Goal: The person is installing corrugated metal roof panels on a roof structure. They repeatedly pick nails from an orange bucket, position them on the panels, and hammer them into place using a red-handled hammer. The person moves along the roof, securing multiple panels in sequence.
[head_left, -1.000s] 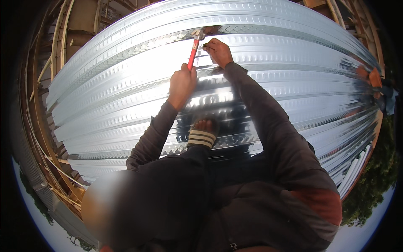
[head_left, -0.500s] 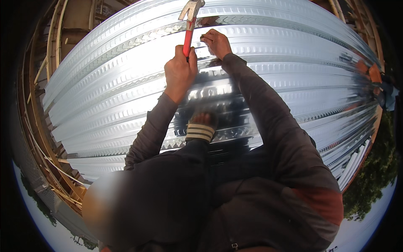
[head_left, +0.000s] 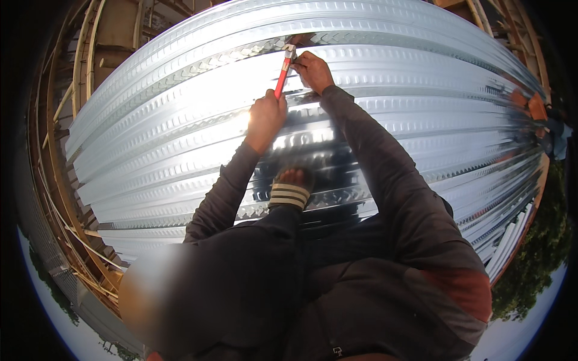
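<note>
My left hand (head_left: 265, 123) is closed round the red handle of a claw hammer (head_left: 283, 73). The hammer's metal head is low beside the fingertips of my right hand (head_left: 315, 72). Those right fingers are pinched together over a ribbed, shiny metal decking sheet (head_left: 211, 87). Whatever small thing they hold is too hidden to name. Both hands are at the far middle of the sheet, beyond my sandalled foot (head_left: 289, 191).
Wooden beams (head_left: 80, 66) and poles frame the decking at the left. A person in blue (head_left: 560, 133) is at the far right edge, beside an orange thing (head_left: 536, 107). Trees (head_left: 533, 265) stand past the right edge.
The hammer has come down from its raised position, its head now beside my right fingers. My left hand has moved slightly nearer and to the right; the right hand stays pinched.
</note>
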